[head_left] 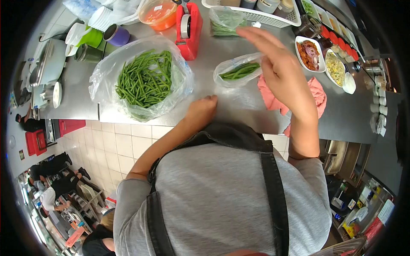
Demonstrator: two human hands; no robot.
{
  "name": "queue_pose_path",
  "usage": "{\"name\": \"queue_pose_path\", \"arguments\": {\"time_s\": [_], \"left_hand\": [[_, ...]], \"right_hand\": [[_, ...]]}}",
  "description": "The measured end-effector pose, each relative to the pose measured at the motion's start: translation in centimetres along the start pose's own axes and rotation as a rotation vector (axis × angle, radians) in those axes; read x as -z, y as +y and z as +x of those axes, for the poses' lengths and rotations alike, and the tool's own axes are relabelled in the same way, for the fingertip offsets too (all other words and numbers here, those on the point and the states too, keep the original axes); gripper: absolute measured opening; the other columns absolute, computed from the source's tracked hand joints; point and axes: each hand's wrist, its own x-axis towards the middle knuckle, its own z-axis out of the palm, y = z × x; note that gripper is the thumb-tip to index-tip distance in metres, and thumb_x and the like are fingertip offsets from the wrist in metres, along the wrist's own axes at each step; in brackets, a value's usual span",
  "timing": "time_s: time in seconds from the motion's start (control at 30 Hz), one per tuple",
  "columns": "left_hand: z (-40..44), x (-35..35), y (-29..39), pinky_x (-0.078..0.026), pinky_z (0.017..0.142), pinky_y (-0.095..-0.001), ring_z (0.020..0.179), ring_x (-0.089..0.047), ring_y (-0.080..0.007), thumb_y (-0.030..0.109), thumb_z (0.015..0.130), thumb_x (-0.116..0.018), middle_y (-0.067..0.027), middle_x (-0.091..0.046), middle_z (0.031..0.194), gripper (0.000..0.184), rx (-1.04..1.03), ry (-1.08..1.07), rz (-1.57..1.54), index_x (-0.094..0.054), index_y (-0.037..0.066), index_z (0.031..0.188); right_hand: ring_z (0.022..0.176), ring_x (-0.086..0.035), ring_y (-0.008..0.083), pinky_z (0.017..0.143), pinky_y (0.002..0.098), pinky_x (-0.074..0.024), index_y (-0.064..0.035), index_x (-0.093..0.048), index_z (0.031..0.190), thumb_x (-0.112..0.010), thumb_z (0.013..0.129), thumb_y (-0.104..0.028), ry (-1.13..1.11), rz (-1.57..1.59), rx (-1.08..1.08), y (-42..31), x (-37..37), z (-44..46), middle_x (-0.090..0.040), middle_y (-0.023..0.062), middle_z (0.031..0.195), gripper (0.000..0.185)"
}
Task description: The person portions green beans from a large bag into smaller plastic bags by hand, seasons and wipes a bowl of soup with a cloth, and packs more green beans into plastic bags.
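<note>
My right hand (279,70) is raised over the counter with its fingers stretched out and nothing in it. Below it lie a small clear bag of green beans (240,72) and a crumpled pink cloth (268,94). Curled closed, my left hand (203,107) rests at the counter's front edge; I see nothing in it. To its left sits a large open plastic bag (181,87) full of cut green beans (145,79). Beyond my right fingertips another small bag of green beans (225,26) lies at the back.
A red tape dispenser (191,40) stands behind the large bag, near an orange-filled tub (158,15). A white basket (273,19) holds several jars. Food dishes (310,54) stand at the right. Purple and green cups (116,36) are at the left. Other people work behind, lower left.
</note>
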Motion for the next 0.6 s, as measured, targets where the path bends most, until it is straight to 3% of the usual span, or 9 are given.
{"name": "queue_pose_path", "arguments": {"time_s": [0.07,0.13,0.17,0.23,0.4,0.47,0.5,0.57,0.6], "left_hand": [[-0.7,-0.1,-0.3,-0.052,0.060,-0.0467,0.071,-0.064,-0.0385,0.006,0.076,-0.058,-0.0200,-0.064,0.082,0.017,-0.047,0.022,0.024,-0.053,0.000,0.092],[-1.2,0.4,-0.4,-0.052,0.061,-0.0469,0.072,-0.064,-0.0383,0.005,0.076,-0.057,-0.0196,-0.064,0.082,0.016,-0.039,0.037,0.006,-0.052,0.001,0.091],[-1.4,0.8,-0.5,-0.052,0.062,-0.0472,0.073,-0.065,-0.0381,0.004,0.076,-0.055,-0.0192,-0.064,0.082,0.015,-0.038,0.050,-0.010,-0.051,0.002,0.090],[-1.8,1.4,-0.7,-0.051,0.062,-0.0450,0.072,-0.064,-0.0368,0.003,0.077,-0.058,-0.0173,-0.063,0.082,0.014,-0.058,0.083,-0.082,-0.052,0.003,0.090],[-0.2,9.8,5.3,-0.051,0.061,-0.0367,0.067,-0.060,-0.0307,-0.001,0.071,-0.067,-0.0115,-0.062,0.082,0.024,-0.138,0.272,-0.499,-0.057,0.004,0.093],[1.1,12.3,8.0,-0.051,0.061,-0.0310,0.065,-0.059,-0.0253,-0.003,0.066,-0.072,-0.0072,-0.061,0.085,0.031,-0.602,0.719,-0.417,-0.059,0.005,0.093],[1.9,11.8,8.4,-0.051,0.061,-0.0310,0.065,-0.059,-0.0253,-0.003,0.066,-0.072,-0.0072,-0.061,0.085,0.031,-0.603,0.728,-0.413,-0.059,0.005,0.093],[3.9,10.6,8.8,-0.052,0.063,-0.0319,0.072,-0.062,-0.0232,0.001,0.070,-0.070,-0.0049,-0.062,0.087,0.024,-0.821,0.682,-0.294,-0.059,0.005,0.090],[4.8,9.4,8.9,-0.052,0.064,-0.0328,0.075,-0.062,-0.0231,0.003,0.071,-0.069,-0.0049,-0.062,0.086,0.020,-0.738,0.593,-0.179,-0.059,0.005,0.088]], "right_hand": [[0.104,-0.063,0.0334,0.086,0.0340,-0.0503,-0.0069,-0.067,0.113,-0.040,0.074,0.015,0.019,0.070,0.032,-0.6,0.3,-0.3,-0.058,0.0117,0.127,0.052],[0.109,-0.060,0.0305,0.087,0.0394,-0.0488,-0.0033,-0.064,0.112,-0.045,0.070,0.014,-0.230,0.018,-0.216,-0.4,1.2,-1.4,-0.060,0.0107,0.125,0.049],[0.109,-0.060,0.0305,0.087,0.0394,-0.0488,-0.0033,-0.064,0.112,-0.045,0.070,0.014,-0.230,0.021,-0.208,-0.2,1.2,-2.0,-0.060,0.0107,0.125,0.049],[0.113,-0.059,0.0268,0.086,0.0369,-0.0496,-0.0018,-0.064,0.111,-0.049,0.071,0.011,-0.438,-0.427,-0.223,0.5,1.2,-3.5,-0.059,0.0101,0.126,0.045],[0.119,-0.054,0.0291,0.092,0.0372,-0.0473,0.0018,-0.062,0.112,-0.052,0.071,0.009,-0.426,-0.282,-0.105,0.4,2.3,-4.9,-0.058,0.0104,0.129,0.042],[0.122,-0.053,0.0303,0.094,0.0379,-0.0462,0.0027,-0.061,0.114,-0.052,0.071,0.009,-0.413,-0.147,-0.084,0.0,2.2,-4.7,-0.057,0.0111,0.130,0.044],[0.124,-0.051,0.0312,0.096,0.0376,-0.0448,0.0028,-0.060,0.116,-0.050,0.071,0.010,-0.395,-0.070,-0.124,-0.4,2.1,-4.5,-0.056,0.0117,0.132,0.047],[0.125,-0.049,0.0321,0.097,0.0373,-0.0434,0.0029,-0.059,0.119,-0.048,0.070,0.011,-0.382,0.014,-0.142,-1.2,2.0,-3.9,-0.055,0.0123,0.133,0.050],[0.125,-0.049,0.0319,0.097,0.0359,-0.0432,0.0030,-0.058,0.120,-0.046,0.071,0.012,-0.374,0.079,-0.192,-1.4,2.0,-3.7,-0.055,0.0127,0.133,0.052]]}}
